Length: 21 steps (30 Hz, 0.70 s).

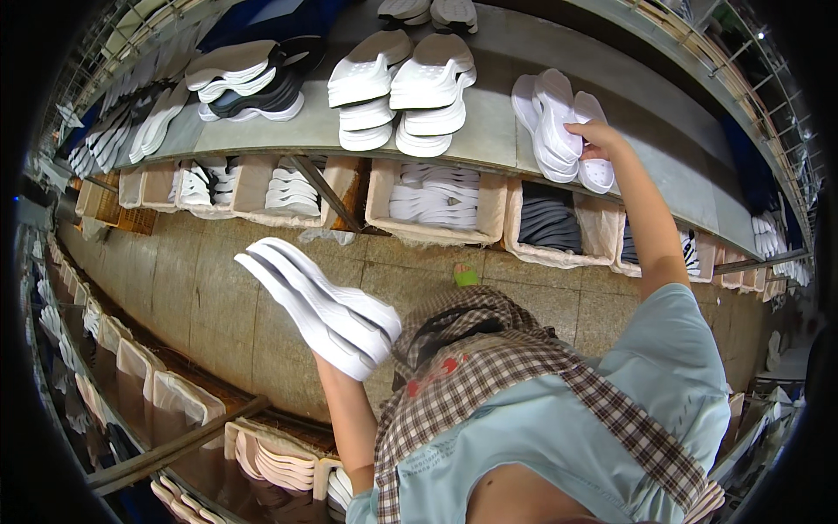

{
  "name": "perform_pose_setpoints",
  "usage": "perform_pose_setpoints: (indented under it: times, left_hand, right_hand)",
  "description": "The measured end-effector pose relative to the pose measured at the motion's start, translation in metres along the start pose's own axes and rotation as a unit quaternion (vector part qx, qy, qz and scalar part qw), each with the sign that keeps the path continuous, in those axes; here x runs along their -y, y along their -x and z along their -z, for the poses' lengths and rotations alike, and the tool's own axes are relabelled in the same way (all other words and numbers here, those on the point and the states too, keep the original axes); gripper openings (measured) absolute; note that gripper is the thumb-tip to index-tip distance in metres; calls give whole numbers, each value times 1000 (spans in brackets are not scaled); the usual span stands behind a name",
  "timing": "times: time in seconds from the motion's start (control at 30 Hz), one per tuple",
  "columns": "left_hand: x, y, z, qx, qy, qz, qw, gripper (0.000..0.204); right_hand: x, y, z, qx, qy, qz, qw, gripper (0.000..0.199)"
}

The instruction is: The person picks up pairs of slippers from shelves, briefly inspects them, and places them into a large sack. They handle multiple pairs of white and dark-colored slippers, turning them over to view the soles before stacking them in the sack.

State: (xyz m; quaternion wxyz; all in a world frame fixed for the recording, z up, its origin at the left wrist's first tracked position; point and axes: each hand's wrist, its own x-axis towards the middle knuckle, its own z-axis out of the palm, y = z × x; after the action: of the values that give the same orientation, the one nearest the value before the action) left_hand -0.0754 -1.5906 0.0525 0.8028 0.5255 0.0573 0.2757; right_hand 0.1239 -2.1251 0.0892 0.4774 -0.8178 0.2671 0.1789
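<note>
A small stack of white shoe soles (319, 301) rests on my left hand, held out over the aisle floor at a slant. The soles hide the fingers of that hand; only the wrist and my left forearm (349, 419) show below them. At the right part of the bench, my right hand (601, 138) closes on the edge of a stack of white soles (554, 122), thumb on the near side. Another short pile of white soles (595, 173) lies against its right side, partly behind my fingers.
On the grey bench (497, 131) stand two taller piles of white soles (432, 87) and a pile of white and black ones (249, 83). Lined bins of white soles (436, 199) and dark soles (548, 220) sit under its edge. Behind me, a wooden bar (183, 444) crosses more bins.
</note>
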Motion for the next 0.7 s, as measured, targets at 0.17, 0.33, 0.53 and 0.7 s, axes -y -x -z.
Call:
perform_pose_setpoints:
  times: [0.17, 0.33, 0.53, 0.7]
  left_hand:
    - [13, 17, 11, -21, 142, 137, 980, 39]
    - [14, 34, 15, -57, 320, 355, 877, 37]
    - [-4, 40, 1, -65, 330, 334, 880, 34]
    - [-17, 47, 8, -119, 394, 347, 842, 38]
  right_hand:
    - [17, 19, -6, 10, 57, 28, 998, 40]
    - [20, 24, -21, 40, -27, -2, 999, 36]
    - [9, 24, -15, 78, -374, -13, 924, 34]
    - [17, 122, -26, 94, -280, 222, 929, 60]
